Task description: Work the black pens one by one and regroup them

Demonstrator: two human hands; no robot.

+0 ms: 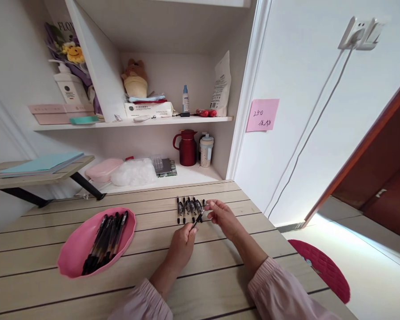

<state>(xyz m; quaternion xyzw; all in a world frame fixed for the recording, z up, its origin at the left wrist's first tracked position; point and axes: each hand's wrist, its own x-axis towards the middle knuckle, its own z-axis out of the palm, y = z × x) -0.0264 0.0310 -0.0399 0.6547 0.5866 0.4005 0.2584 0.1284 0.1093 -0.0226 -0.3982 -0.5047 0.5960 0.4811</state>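
Note:
My left hand (pixel 181 243) is closed on a black pen (pixel 198 220), which points up and to the right. Close to the far end of that pen, my right hand (pixel 222 217) has its fingers bent together; what lies between the fingertips is too small to make out. A row of black pens (pixel 184 210) lies on the table just beyond both hands, with small dark oval pieces between them. To the left, a pink scalloped bowl (pixel 72 262) holds several black pens (pixel 107 240) in a loose bundle.
The slatted wooden table (pixel 146 284) meets a white shelf unit (pixel 173 120) at the back. A dark red jug (pixel 188 149) and a speckled cup (pixel 206 151) stand on its lower level. On the left is a small raised stand (pixel 36 180) with black legs.

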